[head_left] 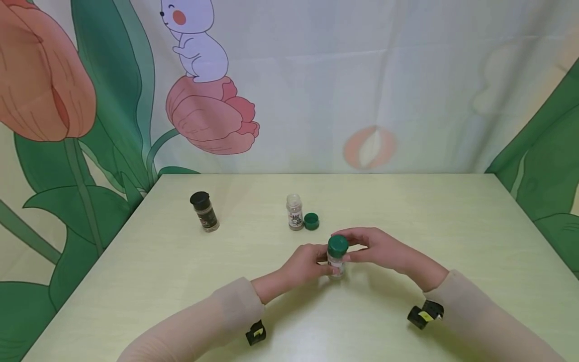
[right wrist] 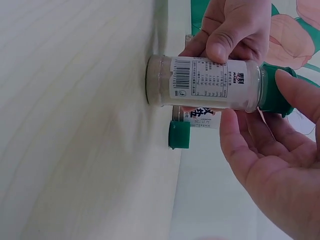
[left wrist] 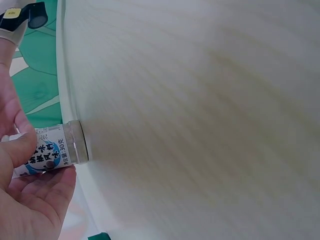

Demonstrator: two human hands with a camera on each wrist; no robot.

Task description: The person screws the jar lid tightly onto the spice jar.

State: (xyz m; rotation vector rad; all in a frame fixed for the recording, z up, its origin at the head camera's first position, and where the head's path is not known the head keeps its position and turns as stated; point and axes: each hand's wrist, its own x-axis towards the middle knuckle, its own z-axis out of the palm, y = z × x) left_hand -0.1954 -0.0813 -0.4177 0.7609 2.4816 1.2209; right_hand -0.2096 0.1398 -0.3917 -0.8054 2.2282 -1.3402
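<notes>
A clear seasoning bottle (head_left: 335, 265) with a white printed label and a green cap (head_left: 338, 245) stands upright near the middle of the table. My left hand (head_left: 302, 265) grips its body from the left, thumb across the label. From the right, my right hand (head_left: 384, 247) holds the green cap, with the thumb on its side and the fingers round the far side. In the right wrist view the bottle (right wrist: 205, 82) shows its barcode label and pale powder at the base. The left wrist view shows the label's blue print, while the cap is hidden there.
Just behind the hands stands an uncapped seasoning bottle (head_left: 295, 213), with a loose green cap (head_left: 311, 221) beside it. Farther left is a black-capped spice bottle (head_left: 205, 212). A printed curtain (head_left: 307, 110) hangs along the table's (head_left: 429, 211) back edge.
</notes>
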